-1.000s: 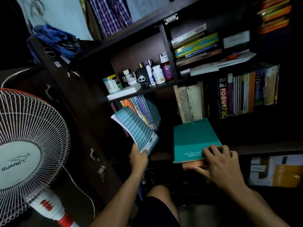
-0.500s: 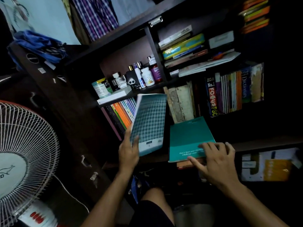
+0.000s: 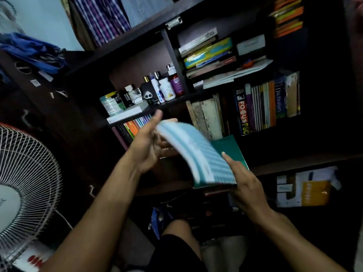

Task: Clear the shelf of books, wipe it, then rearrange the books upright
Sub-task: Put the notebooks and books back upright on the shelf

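While the checked book [image 3: 198,154] was in mid-transfer, blurred by motion, it lay tilted over the teal book [image 3: 231,148] on the stack at the front edge of the lower shelf [image 3: 294,163]. Left hand [image 3: 149,144] sat at the book's upper-left end; fingers looked loosely spread, thumb up, but blur made it impossible to tell whether they gripped or had let go. Right hand [image 3: 241,179] was at the book's lower-right corner, fingers straight and touching cover and stack edge, not curled round anything.

Judgement: step in hand was clearing, laying this book flat on the pile. Upright books [image 3: 137,124] remained at the left end of the shelf, and more [image 3: 263,107] at the right, so clearing looked far from done; wiping not started.

To do it well:
- square the checked book's edges to the teal one before release; an overhang past the front edge would tip the pile
- keep the right hand steadying the stack until the weight settles
- the stack already hung at the shelf's front edge, so likely better moved off the shelf, else wiping gets blocked
- bottles [image 3: 167,87] on the shelf above sat near its front edge; keep the left hand's swing low.
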{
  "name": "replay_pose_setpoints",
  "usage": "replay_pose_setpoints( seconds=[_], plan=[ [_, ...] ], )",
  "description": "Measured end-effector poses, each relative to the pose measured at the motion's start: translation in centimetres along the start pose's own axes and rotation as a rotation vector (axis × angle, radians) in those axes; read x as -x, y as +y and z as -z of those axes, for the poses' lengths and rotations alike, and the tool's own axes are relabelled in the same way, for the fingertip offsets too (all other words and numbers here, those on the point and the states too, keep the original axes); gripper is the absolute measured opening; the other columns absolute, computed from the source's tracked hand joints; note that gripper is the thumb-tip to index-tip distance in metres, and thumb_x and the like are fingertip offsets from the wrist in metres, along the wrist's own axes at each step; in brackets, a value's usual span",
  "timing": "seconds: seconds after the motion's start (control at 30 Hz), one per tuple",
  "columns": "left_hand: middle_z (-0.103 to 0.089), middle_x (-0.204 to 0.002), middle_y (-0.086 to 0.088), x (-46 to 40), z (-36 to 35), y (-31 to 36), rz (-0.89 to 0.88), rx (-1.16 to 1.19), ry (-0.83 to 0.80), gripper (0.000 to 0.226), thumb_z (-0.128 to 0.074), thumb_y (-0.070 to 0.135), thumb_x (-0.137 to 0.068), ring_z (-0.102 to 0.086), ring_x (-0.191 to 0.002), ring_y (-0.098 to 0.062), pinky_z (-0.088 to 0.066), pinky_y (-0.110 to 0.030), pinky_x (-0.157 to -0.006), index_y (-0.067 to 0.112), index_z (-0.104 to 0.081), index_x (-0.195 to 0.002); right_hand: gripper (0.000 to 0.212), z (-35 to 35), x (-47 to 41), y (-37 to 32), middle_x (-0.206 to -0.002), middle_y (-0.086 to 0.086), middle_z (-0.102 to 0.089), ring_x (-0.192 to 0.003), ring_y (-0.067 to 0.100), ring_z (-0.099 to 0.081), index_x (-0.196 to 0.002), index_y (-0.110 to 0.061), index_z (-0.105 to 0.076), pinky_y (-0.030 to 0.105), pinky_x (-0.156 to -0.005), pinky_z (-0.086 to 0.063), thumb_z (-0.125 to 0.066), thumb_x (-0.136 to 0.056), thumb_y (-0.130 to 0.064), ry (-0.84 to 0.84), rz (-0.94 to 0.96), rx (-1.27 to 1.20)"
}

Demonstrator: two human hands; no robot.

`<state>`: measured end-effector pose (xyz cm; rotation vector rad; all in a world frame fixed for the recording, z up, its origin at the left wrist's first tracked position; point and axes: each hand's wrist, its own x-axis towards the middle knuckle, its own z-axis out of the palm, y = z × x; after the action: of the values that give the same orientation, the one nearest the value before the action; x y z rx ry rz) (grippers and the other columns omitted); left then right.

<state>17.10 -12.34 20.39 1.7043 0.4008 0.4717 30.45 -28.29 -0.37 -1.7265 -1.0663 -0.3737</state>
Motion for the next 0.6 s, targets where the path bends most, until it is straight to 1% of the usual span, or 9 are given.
replay_pose_setpoints(
  seconds=[0.03,0.1,0.17,0.2,0.23,0.3,0.4,0.5,0.6],
  plan=[
    [-0.072,-0.117,-0.011,0.4,-0.9,-0.7,-0.012,0.148,-0.014,0.074,-0.048,0.068,-0.090,-0.070,-0.100,-0.026,-0.060,-0.043,-0.081,0.010,-0.058,-0.135,0.063,-0.1,-0.2,-0.2,-0.136,0.002,-0.060,-0.106,0.033,-0.064,-0.153,-0.027,-0.040,0.042,-0.076,-0.054,-0.044,-0.090,-0.027,0.045,-0.047,-0.031],
    [-0.062,-0.137,-0.008,1.9,-3.1,-2.9,-0.115,0.217,-0.082,0.102,-0.062,0.081,-0.072,-0.063,-0.121,-0.026,-0.055,-0.053,-0.093,0.018,-0.041,-0.149,0.064,-0.2,-0.5,-0.9,-0.134,0.003,-0.058,-0.103,0.036,-0.064,-0.153,-0.025,-0.040,0.043,-0.073,-0.054,-0.050,-0.091,-0.010,0.108,-0.128,-0.056],
    [-0.052,-0.147,0.008,3.9,-6.3,-5.6,-0.208,0.068,-0.172,0.119,-0.085,0.071,-0.052,-0.054,-0.132,-0.016,-0.051,-0.051,-0.101,0.031,-0.028,-0.150,0.072,0.0,-0.6,-1.3,-0.126,0.001,-0.048,-0.092,0.037,-0.063,-0.155,-0.026,-0.035,0.043,-0.068,-0.052,-0.059,-0.089,-0.007,0.108,-0.153,-0.055],
    [-0.051,-0.145,0.019,4.7,-7.8,-7.0,-0.242,-0.047,-0.215,0.118,-0.090,0.062,-0.054,-0.052,-0.133,-0.009,-0.051,-0.043,-0.102,0.036,-0.024,-0.148,0.081,0.1,-0.6,-1.4,-0.125,-0.001,-0.041,-0.089,0.035,-0.063,-0.157,-0.028,-0.029,0.043,-0.067,-0.052,-0.065,-0.087,-0.010,0.067,-0.146,-0.042],
    [-0.052,-0.140,0.028,5.1,-8.9,-8.5,-0.265,-0.148,-0.201,0.112,-0.090,0.056,-0.059,-0.052,-0.131,-0.002,-0.051,-0.034,-0.103,0.041,-0.022,-0.147,0.092,0.1,-0.5,-1.5,-0.126,-0.002,-0.035,-0.087,0.033,-0.063,-0.159,-0.033,-0.020,0.041,-0.068,-0.053,-0.070,-0.084,-0.012,0.017,-0.116,-0.031],
    [-0.059,-0.128,0.027,5.1,-9.9,-10.3,-0.315,-0.331,0.092,0.079,-0.080,0.051,-0.074,-0.058,-0.121,0.003,-0.051,-0.024,-0.098,0.040,-0.039,-0.141,0.105,-0.4,-0.4,-1.8,-0.134,-0.003,-0.030,-0.092,0.030,-0.063,-0.159,-0.042,-0.004,0.040,-0.073,-0.056,-0.068,-0.083,-0.010,-0.075,0.000,-0.043],
    [-0.069,-0.096,0.015,2.9,-7.2,-11.4,-0.310,-0.331,0.512,0.016,-0.071,0.033,-0.089,-0.069,-0.096,-0.011,-0.057,-0.028,-0.084,0.030,-0.062,-0.102,0.082,-1.8,-0.4,-2.0,-0.156,-0.001,-0.031,-0.129,0.029,-0.053,-0.161,-0.032,-0.011,0.049,-0.101,-0.048,-0.051,-0.089,-0.034,-0.199,0.164,0.087],
    [-0.068,-0.089,0.006,0.2,-1.9,-11.8,-0.229,-0.342,0.644,0.011,-0.070,0.030,-0.089,-0.069,-0.086,-0.023,-0.061,-0.037,-0.074,0.030,-0.060,-0.092,0.082,-2.3,-0.1,-0.4,-0.151,0.010,-0.050,-0.141,0.036,-0.043,-0.146,-0.024,-0.052,0.071,-0.110,-0.026,-0.044,-0.076,-0.066,-0.312,0.160,0.487],
    [-0.070,-0.114,-0.013,-1.6,3.3,-12.6,-0.173,-0.670,0.676,0.029,-0.066,0.030,-0.090,-0.067,-0.105,-0.034,-0.056,-0.046,-0.088,0.026,-0.061,-0.119,0.080,-2.1,0.3,1.7,-0.134,0.014,-0.064,-0.128,0.043,-0.055,-0.123,-0.023,-0.071,0.077,-0.104,-0.024,-0.040,-0.070,-0.074,-0.382,-0.017,0.612]
  ],
)
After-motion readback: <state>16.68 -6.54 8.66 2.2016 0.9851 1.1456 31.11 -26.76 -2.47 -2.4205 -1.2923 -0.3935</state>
